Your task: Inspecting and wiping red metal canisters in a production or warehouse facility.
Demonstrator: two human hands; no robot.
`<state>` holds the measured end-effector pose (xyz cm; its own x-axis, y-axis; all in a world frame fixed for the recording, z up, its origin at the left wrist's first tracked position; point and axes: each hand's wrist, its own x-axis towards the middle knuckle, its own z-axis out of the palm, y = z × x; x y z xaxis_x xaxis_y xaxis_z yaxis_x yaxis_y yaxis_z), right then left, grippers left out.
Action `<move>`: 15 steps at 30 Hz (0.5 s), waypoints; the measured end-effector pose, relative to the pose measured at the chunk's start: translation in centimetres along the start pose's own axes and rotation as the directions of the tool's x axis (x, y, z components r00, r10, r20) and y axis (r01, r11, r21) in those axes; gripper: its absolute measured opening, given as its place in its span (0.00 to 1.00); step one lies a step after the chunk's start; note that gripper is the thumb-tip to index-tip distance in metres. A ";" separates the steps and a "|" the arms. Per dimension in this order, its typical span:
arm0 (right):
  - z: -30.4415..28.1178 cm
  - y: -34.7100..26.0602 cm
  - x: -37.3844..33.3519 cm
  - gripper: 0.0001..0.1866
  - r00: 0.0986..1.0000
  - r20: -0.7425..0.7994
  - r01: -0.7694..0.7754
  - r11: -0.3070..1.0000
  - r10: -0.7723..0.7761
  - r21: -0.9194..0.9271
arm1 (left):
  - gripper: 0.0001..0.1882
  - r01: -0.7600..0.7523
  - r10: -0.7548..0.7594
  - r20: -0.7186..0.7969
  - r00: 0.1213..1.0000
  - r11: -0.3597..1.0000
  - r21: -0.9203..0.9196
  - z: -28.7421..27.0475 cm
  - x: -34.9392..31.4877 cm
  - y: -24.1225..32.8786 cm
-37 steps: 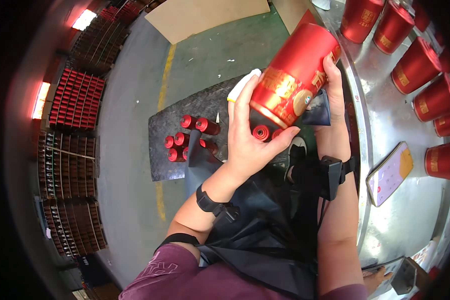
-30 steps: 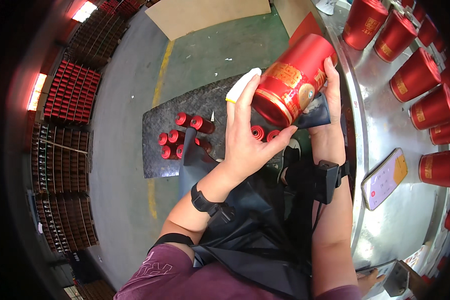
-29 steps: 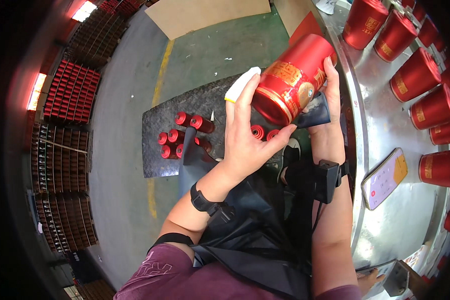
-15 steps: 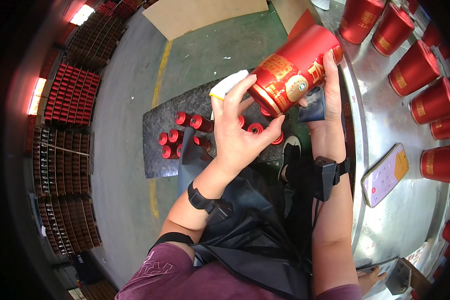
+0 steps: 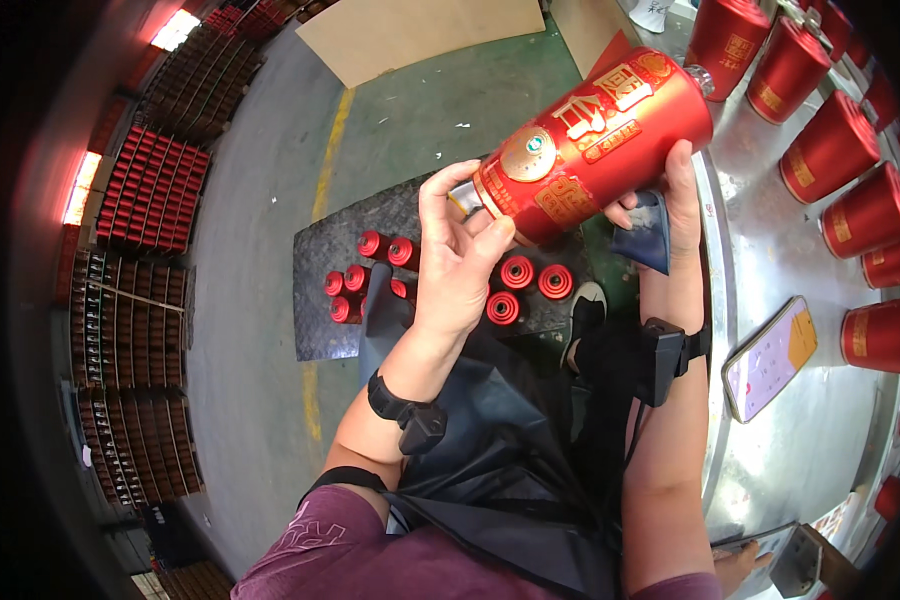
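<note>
A red bottle (image 5: 605, 140) with raised gold lettering and a round gold medallion is held tilted, its base to the lower left. A clear stub at its upper right end looks like its neck. My left hand (image 5: 457, 245) is closed on the base, thumb and fingers at the rim. My right hand (image 5: 678, 200) supports the underside near the shoulder, partly hidden behind the bottle. A dark blue flap of material (image 5: 642, 240) hangs at my right palm. Something white with a yellow edge (image 5: 466, 197) shows behind my left fingers.
Several red bottles (image 5: 832, 140) line the metal table (image 5: 770, 450) at right, beside a phone (image 5: 770, 358). More red pieces (image 5: 555, 281) stand on a dark mat (image 5: 320, 240) below. Stacked racks (image 5: 145, 190) stand far left. Another person's hand (image 5: 738, 568) shows at lower right.
The bottle has been rolled about its length, bringing the medallion and large gold characters into full view. It sits slightly more level, and its neck end now shows.
</note>
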<state>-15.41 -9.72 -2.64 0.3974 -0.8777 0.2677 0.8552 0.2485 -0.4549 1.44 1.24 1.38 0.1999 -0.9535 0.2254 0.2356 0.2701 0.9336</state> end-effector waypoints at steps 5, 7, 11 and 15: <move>0.4 0.2 0.0 0.28 0.998 0.058 -0.008 0.996 0.013 -0.085 | 0.23 0.139 -0.139 -0.020 0.990 0.990 0.008 -0.3 -0.6 0.2; 0.5 0.4 0.0 0.25 0.999 0.013 -0.044 0.991 0.046 -0.126 | 0.22 0.155 -0.155 -0.027 0.988 0.988 0.017 -0.8 -0.9 -0.1; 2.7 0.4 0.0 0.19 0.981 -0.190 -0.065 0.975 0.024 -0.214 | 0.23 0.043 -0.037 -0.062 0.997 0.993 0.109 0.5 -1.9 -0.8; 2.5 0.5 0.4 0.20 0.981 -0.192 -0.051 0.986 0.020 -0.157 | 0.40 -0.035 0.032 0.027 0.999 0.994 0.102 0.9 -1.9 -1.3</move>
<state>-13.97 -8.88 -0.66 0.3435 -0.9348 0.0905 0.7707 0.2255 -0.5960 -0.12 2.56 -0.05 0.1816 -0.9476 0.2629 0.1298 0.2881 0.9488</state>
